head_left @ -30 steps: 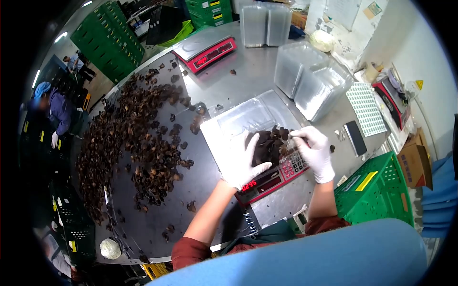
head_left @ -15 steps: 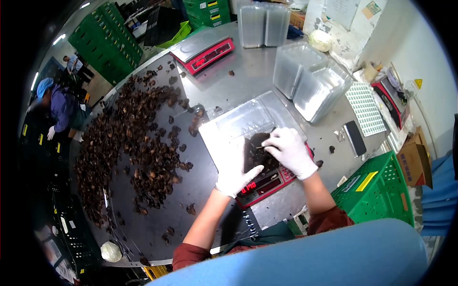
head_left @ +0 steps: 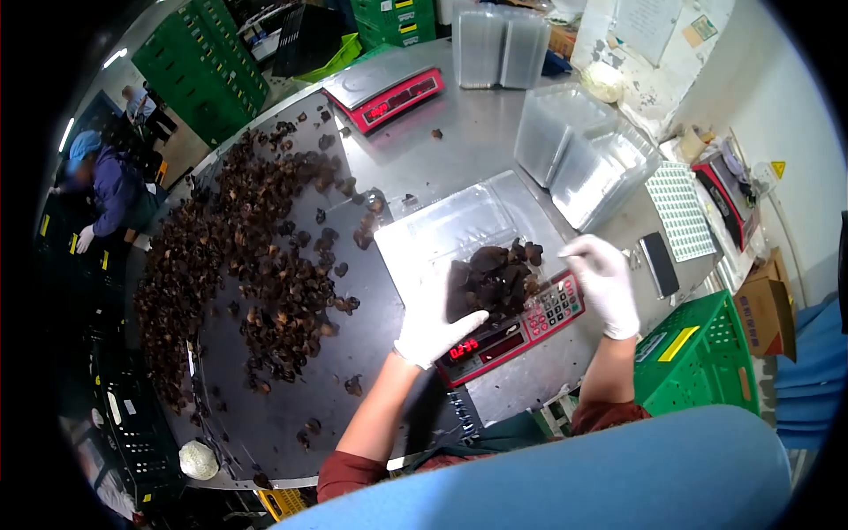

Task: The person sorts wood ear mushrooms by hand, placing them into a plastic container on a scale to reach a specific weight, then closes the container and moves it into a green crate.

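A heap of dark brown wood ear mushrooms (head_left: 496, 281) lies in a clear plastic clamshell box (head_left: 450, 221) on a red digital scale (head_left: 552, 309). My left hand (head_left: 430, 322), in a white glove, lies along the left side of the heap. Its thumb is stretched out toward the scale's display and its fingers are partly hidden by glare. Right of the heap, my gloved right hand (head_left: 605, 287) is raised with its fingertips drawn together. Whether anything small is between them cannot be made out.
Loose mushrooms (head_left: 283, 265) cover the table's left side. A second red scale (head_left: 384, 93) stands at the back. Stacked clear boxes (head_left: 583, 159), a label sheet (head_left: 680, 210), a phone (head_left: 658, 265) and a green crate (head_left: 698, 353) are rightward. A co-worker (head_left: 115, 190) is far left.
My right hand has moved from the mushrooms to the right, uncovering the heap and the scale's keypad. The red digits have changed. My left hand has stayed beside the heap.
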A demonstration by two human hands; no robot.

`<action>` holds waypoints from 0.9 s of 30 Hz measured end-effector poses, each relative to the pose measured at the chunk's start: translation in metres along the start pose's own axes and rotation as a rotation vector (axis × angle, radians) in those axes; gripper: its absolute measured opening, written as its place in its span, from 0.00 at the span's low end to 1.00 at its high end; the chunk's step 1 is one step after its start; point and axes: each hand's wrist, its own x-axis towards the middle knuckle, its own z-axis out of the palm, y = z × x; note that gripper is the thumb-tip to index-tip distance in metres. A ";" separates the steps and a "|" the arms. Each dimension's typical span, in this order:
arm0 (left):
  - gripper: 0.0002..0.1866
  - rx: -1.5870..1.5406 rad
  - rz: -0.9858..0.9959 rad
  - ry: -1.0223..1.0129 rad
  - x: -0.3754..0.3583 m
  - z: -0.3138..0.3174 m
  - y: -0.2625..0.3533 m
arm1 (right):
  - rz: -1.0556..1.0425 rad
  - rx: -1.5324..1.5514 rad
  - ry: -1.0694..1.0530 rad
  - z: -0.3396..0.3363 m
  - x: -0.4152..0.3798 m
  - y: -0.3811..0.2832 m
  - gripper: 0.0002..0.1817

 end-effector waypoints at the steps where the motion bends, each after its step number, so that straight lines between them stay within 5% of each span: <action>1: 0.36 0.012 0.040 0.058 -0.002 -0.003 -0.002 | 0.041 -0.057 0.061 -0.013 -0.007 0.007 0.05; 4: 0.40 0.007 -0.160 -0.013 -0.014 -0.018 -0.014 | 0.258 -0.264 0.137 -0.046 -0.028 0.038 0.06; 5: 0.37 -0.392 -0.180 0.093 -0.020 -0.006 -0.038 | 0.182 -0.424 0.107 -0.057 -0.037 0.071 0.10; 6: 0.33 -0.092 -0.178 0.161 -0.021 -0.016 -0.025 | 0.129 -0.673 0.122 -0.059 -0.047 0.093 0.12; 9: 0.31 -0.096 -0.217 0.234 -0.030 -0.026 -0.046 | 0.004 -1.182 0.182 -0.054 -0.063 0.116 0.19; 12: 0.30 -0.136 -0.292 0.246 -0.035 -0.031 -0.048 | 0.202 -0.666 0.137 -0.033 -0.034 0.068 0.18; 14: 0.30 -0.147 -0.327 0.229 -0.038 -0.031 -0.043 | 0.132 -0.424 0.126 -0.012 -0.018 0.049 0.16; 19: 0.30 -0.286 -0.342 0.162 -0.044 -0.020 -0.026 | -0.098 -0.540 -0.084 0.032 0.011 0.039 0.23; 22: 0.32 -0.295 -0.337 0.134 -0.051 -0.015 -0.020 | -0.148 -0.566 -0.146 0.043 0.022 0.056 0.18; 24: 0.32 -0.251 -0.319 0.138 -0.055 -0.015 -0.024 | -0.103 -0.304 0.007 0.040 0.022 0.047 0.15; 27: 0.32 -0.233 -0.323 0.152 -0.063 -0.018 -0.030 | -0.072 -0.425 0.218 0.015 0.016 0.056 0.14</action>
